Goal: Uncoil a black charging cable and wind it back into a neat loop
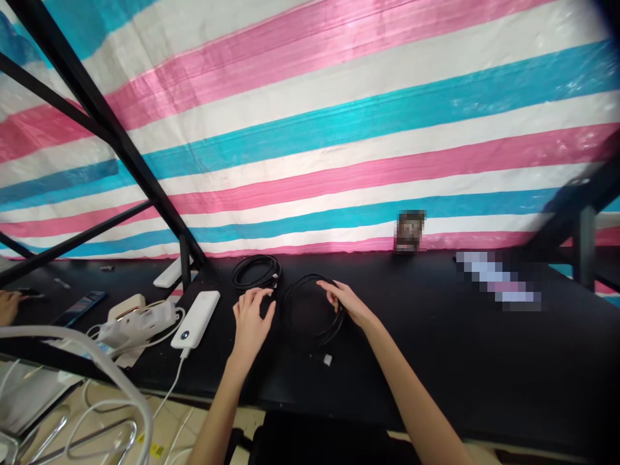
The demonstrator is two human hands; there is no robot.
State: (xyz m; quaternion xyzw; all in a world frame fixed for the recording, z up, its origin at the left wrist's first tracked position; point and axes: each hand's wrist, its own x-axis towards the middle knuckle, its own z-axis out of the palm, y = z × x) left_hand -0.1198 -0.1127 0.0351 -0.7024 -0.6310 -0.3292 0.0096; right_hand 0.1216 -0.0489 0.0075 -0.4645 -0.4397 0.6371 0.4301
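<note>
My right hand (347,302) grips the right side of a coiled black cable (289,292), with the fingers closed over its loops. The loop lies on or just above the black table; I cannot tell which. To its left is my left hand (252,318), palm down, its fingers apart and slightly curled, holding nothing. Just beyond those fingertips rests a second black cable coil (236,276) with a small pale piece on its right side. A small whitish piece (328,360) lies on the table in front of the held coil.
A white power bank (197,316) with a cable plugged in lies at left, beside a white power strip (157,316). Black frame bars (140,171) slant up on that side. Another person's hand (8,307) shows at far left. Blurred-out items stand and lie at right.
</note>
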